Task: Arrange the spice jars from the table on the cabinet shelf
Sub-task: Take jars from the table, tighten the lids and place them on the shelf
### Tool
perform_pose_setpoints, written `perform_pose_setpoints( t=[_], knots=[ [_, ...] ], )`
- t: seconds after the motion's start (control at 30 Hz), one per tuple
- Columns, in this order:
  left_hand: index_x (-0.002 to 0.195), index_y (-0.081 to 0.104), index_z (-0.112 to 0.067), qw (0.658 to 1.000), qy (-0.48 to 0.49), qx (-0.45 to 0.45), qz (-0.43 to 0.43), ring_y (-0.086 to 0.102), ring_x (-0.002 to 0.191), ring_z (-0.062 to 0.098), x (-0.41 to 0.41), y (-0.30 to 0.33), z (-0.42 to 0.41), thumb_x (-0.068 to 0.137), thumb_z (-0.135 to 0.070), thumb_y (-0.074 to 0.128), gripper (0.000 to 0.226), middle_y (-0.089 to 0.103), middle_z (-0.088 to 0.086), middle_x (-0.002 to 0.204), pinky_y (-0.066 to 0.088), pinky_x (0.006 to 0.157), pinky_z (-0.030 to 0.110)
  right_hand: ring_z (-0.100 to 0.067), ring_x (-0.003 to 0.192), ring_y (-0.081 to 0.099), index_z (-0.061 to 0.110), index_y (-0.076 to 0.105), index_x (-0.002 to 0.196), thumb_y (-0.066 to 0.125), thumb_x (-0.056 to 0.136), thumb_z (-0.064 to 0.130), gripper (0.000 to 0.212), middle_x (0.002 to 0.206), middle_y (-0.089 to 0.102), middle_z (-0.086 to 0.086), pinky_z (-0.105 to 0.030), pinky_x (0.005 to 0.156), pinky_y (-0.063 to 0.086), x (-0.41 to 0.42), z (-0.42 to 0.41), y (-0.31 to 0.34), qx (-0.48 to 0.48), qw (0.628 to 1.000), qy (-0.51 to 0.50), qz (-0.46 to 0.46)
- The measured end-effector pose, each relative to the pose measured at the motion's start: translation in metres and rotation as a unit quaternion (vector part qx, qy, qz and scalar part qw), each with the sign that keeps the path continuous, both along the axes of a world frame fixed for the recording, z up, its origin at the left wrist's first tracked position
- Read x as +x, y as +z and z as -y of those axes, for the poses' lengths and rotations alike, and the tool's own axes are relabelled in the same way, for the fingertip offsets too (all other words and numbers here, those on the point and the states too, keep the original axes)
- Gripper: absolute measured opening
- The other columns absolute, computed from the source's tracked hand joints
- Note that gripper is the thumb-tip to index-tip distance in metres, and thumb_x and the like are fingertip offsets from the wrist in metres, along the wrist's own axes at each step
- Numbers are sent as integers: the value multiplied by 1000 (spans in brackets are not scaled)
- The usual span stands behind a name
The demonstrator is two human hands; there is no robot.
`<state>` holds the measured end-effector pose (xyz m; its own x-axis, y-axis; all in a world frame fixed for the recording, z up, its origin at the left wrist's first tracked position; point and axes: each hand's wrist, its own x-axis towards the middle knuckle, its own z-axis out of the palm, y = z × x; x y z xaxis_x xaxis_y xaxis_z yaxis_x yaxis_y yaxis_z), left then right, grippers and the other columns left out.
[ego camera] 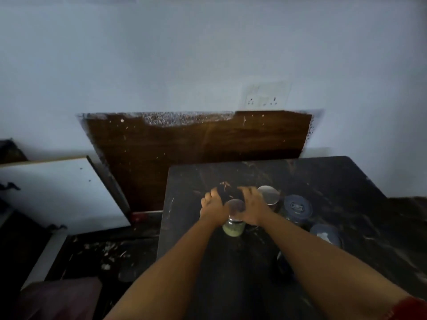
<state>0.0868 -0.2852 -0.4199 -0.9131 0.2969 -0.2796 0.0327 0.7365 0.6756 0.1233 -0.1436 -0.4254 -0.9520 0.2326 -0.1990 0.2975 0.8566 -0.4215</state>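
Two hands over a dark bench [335, 181], left hand [213, 207] and right hand [253, 207] with fingers curled round a dark jar [231, 192], green-filled jar [233, 224] below them, more jars [297, 206] just right, dim and blurred

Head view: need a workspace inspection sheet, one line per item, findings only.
Surface: dark marbled table top, dim light, scuffed.
Job's things: glass jar with pale green contents and silver lid between both hands; second silver-lidded jar behind the right hand; two dark blue-lidded jars to the right.
Clutter: dark item under the fingers, unclear what it is.
Hands: left hand and right hand flank the green jar's lid; grip not readable.
Cables: nothing seen.
Surroundings: brown wooden board against pale wall, white wall socket plate, white panel at left, debris on floor. Cabinet shelf not seen.
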Motion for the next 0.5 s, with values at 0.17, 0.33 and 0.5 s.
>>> perform_pose_setpoints(
  t=[0.17,0.33,0.5],
  knots=[
    [153,13,-12,999,-26,-15,41,19,143,31,13,-28,18,88,-23,60,81,21,12,155,29,114,44,-34,132,36,30,20,150,80,67,43,103,141,32,-11,-38,109,36,3,18,-32,-41,996,10,78],
    [153,12,-14,998,-20,-1,51,19,145,32,17,-45,29,77,-30,75,100,20,11,156,28,114,43,-32,119,49,26,41,137,79,68,46,81,126,48,-13,-37,100,43,-2,17,-23,-69,997,-45,-1],
    [139,27,-29,984,17,167,55,50,122,22,16,-21,25,52,-58,82,107,45,2,137,49,99,44,-17,90,62,27,57,99,61,50,86,77,100,64,3,-37,82,55,-11,19,29,-238,958,-162,3]
  ],
)
